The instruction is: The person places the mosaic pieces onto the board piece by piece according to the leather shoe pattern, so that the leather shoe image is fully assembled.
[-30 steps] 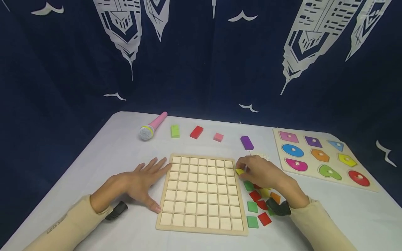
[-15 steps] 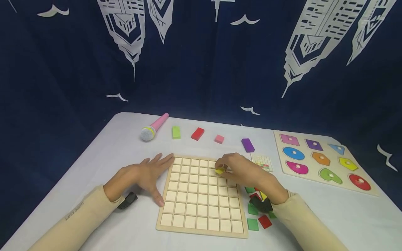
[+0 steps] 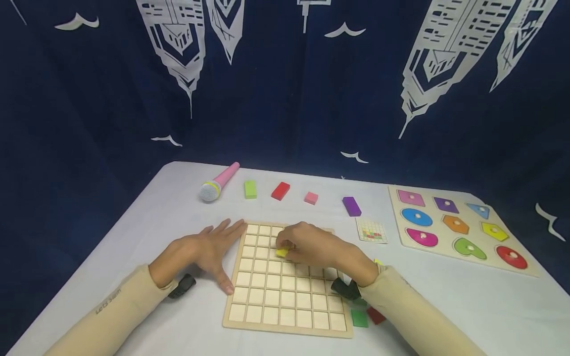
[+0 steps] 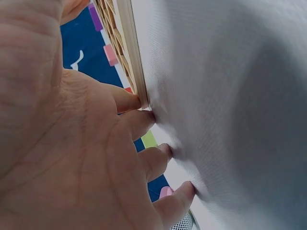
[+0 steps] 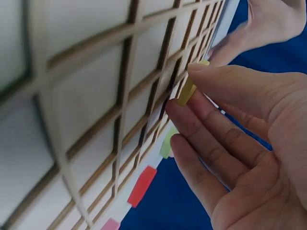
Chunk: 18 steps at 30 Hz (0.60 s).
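A square wooden grid board (image 3: 288,283) with shallow cells lies on the white table. My right hand (image 3: 313,245) is over its upper left part, pinching a small yellow tile (image 3: 282,252) between thumb and fingers. In the right wrist view the yellow tile (image 5: 187,89) stands edge-on, close to the cells. My left hand (image 3: 206,254) rests at the board's left edge, fingers spread, with the thumb by the lower left side. Its fingertips (image 4: 186,191) touch the tablecloth in the left wrist view, right at the board's rim.
Green (image 3: 359,318) and red (image 3: 376,315) tiles lie right of the board, partly hidden by my right arm. A small pattern card (image 3: 371,231) and a shape puzzle (image 3: 458,225) are farther right. Behind the board are a toy microphone (image 3: 218,183) and several blocks, including a purple one (image 3: 352,206).
My right hand has carried the yellow tile from the board's right edge leftward over the cells, uncovering the pattern card. My left hand shifted slightly, staying at the board's left edge.
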### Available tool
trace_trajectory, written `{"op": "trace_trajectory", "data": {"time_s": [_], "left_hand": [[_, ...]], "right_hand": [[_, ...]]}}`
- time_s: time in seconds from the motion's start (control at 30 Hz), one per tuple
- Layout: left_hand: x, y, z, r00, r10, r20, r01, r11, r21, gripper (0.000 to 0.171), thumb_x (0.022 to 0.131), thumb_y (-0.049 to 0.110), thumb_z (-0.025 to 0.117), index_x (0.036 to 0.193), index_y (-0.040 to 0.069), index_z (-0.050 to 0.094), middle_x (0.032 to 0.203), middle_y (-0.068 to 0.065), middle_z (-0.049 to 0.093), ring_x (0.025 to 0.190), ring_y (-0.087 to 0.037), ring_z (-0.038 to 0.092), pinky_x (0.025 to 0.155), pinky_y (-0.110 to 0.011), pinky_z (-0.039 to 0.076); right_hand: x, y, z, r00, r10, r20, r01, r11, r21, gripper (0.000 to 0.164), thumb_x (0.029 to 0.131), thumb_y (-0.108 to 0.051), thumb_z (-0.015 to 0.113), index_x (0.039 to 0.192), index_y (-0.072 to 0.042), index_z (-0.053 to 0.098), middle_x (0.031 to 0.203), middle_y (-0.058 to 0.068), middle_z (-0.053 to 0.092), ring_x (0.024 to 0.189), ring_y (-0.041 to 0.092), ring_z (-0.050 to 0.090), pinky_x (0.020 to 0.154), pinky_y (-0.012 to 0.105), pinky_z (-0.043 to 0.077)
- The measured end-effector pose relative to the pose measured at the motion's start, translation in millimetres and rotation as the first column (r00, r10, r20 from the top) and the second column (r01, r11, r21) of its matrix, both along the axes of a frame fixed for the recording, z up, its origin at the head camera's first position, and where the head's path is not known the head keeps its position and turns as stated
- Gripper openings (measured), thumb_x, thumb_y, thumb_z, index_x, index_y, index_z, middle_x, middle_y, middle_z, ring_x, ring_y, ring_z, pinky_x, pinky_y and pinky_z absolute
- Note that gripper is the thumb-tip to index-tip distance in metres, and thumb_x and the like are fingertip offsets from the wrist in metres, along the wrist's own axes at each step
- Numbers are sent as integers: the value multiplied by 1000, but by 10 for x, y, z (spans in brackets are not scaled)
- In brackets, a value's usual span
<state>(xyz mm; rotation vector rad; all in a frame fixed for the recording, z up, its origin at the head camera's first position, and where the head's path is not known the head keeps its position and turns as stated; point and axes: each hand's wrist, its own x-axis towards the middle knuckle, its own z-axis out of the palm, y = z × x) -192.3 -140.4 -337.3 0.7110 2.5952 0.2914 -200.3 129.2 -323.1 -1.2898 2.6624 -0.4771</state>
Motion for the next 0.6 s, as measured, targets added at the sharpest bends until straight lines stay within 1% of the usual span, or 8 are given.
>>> {"op": "trace_trajectory", "data": {"time_s": [0.17,0.3,0.47,0.6], "left_hand": [[-17,6,-10,1000,-6,-10,6,1000,1,146,54,63,90,160,5,8,168,-14,6,154,-41,4,119,-64,12],[-8,-9,-20,1000,-13,-22,13,1000,-5,146,54,64,90,159,4,8,168,-15,6,154,-42,5,118,-65,13],[3,-9,4,1000,-16,-18,16,1000,5,146,55,63,90,160,4,7,168,-16,5,154,-43,4,118,-65,13],[14,11,12,1000,-15,-14,15,1000,8,146,55,63,90,160,4,8,168,-16,5,154,-43,4,118,-65,13]], "right_hand": [[12,-84,-36,999,37,2,-37,999,16,18,88,-1,68,102,-11,71,93,-4,68,85,14,60,82,25,51],[30,-157,-50,998,65,0,-65,998,15,17,88,-3,70,103,-12,72,94,-5,69,86,11,61,84,22,51],[35,-243,-59,992,127,10,-127,992,-4,15,88,-5,71,102,-10,72,94,-4,71,85,7,62,84,18,50],[41,-289,-75,987,161,-16,-161,987,17,14,87,-6,73,101,-10,73,95,-4,71,86,5,62,84,17,49]]}}
